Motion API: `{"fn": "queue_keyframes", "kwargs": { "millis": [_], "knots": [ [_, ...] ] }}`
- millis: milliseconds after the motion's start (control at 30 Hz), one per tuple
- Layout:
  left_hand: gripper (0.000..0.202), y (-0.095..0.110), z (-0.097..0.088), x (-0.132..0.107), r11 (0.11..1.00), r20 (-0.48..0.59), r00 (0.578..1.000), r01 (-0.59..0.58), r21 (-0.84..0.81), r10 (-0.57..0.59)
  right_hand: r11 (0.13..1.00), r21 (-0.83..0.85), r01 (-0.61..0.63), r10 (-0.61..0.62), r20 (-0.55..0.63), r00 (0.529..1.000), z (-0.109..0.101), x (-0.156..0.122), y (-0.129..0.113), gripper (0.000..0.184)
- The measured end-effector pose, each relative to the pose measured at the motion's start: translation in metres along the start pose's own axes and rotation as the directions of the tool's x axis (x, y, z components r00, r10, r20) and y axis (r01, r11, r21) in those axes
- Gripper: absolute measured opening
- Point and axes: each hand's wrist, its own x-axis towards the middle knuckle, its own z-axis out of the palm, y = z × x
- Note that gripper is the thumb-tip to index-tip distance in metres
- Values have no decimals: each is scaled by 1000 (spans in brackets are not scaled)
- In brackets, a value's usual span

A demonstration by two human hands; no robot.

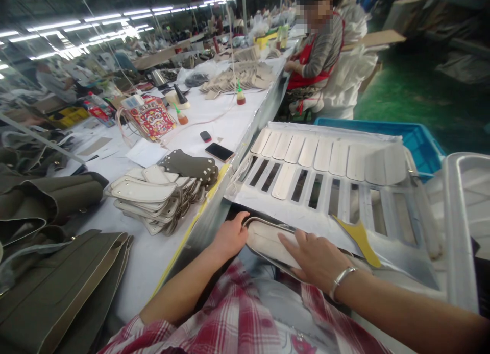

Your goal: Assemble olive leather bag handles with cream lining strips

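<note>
A: Which step would you say is in hand here?

B: Seating a part, I'd judge. Both hands lie on a cream leather panel (268, 240) with a dark edge, which sits at the near edge of the white slotted template (325, 190).

A: And the grip on each side?

B: The left hand (230, 236) curls round the panel's left end, fingers clasping its rim. The right hand (316, 259) lies flat and released on top, palm down, pressing rather than grasping. A bracelet (342, 279) sits at that wrist.

A: So where is the panel relative to them?

B: Directly under the right palm and touching the left fingertips. Whether it lies in a recess or simply on the sheet I cannot tell; the hands cover too much.

A: What would the next move call for?

B: Probably squaring the panel to the template's slots. Finished strips (329, 155) line the template's far side. Left of the template, on the bench (237, 124), is a stack of like panels (153, 201).
</note>
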Motion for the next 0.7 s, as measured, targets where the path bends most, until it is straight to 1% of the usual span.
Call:
{"fn": "queue_keyframes", "kwargs": {
  "millis": [33,100,167,200,233,267,300,333,367,400,433,467,500,533,567,600,633,667,700],
  "knots": [
    [47,2,-2,1,998,16,1000,-11,66,10,1000,26,0,0,25,1000,-1,5,0,68],
    [52,7,-6,3,972,81,996,-38,231,20,997,79,-12,7,59,998,-2,13,1,68],
    [57,11,-10,3,918,166,986,-81,388,17,993,114,-33,26,66,998,-1,17,1,68],
    [58,14,-13,2,888,188,982,-115,445,33,991,124,-45,38,60,997,0,18,1,68],
    [57,17,-15,1,861,192,978,-164,481,79,990,132,-57,50,52,997,2,18,2,69],
    [54,21,-16,1,837,182,970,-235,495,164,988,141,-65,59,42,997,3,17,2,70],
    [47,26,-16,1,811,173,945,-327,485,278,986,154,-69,64,33,997,5,16,2,71],
    [39,32,-15,2,780,178,900,-435,450,399,983,169,-71,67,27,997,6,15,2,71],
    [30,39,-12,5,745,203,839,-543,388,505,981,182,-72,68,29,997,7,14,2,67],
    [21,45,-7,10,720,244,779,-627,298,578,978,194,-77,70,40,997,7,13,2,58],
    [14,51,-2,17,713,294,733,-674,193,613,975,207,-81,71,54,996,7,12,3,48],
    [7,56,4,24,726,341,706,-682,92,620,970,228,-86,71,72,995,6,13,4,41],
    [3,60,9,33,751,380,697,-660,9,608,962,260,-86,63,96,993,4,13,8,38],
    [6,62,14,41,780,406,700,-624,-52,587,948,306,-85,50,121,991,1,13,12,41],
    [10,63,18,48,805,420,710,-586,-92,565,925,370,-83,30,146,989,-2,14,20,49],
    [12,63,21,53,821,427,717,-559,-118,550,882,463,-87,8,169,985,-4,13,29,59],
    [14,63,22,56,829,429,722,-544,-132,542,794,594,-130,-3,218,976,-6,11,41,65],
    [14,62,24,58,835,432,727,-534,-133,534,653,725,-217,-2,288,958,-6,7,54,68],
    [15,60,25,59,841,442,730,-528,-120,522,476,816,-329,6,371,929,-5,2,68,66]
  ]
}}
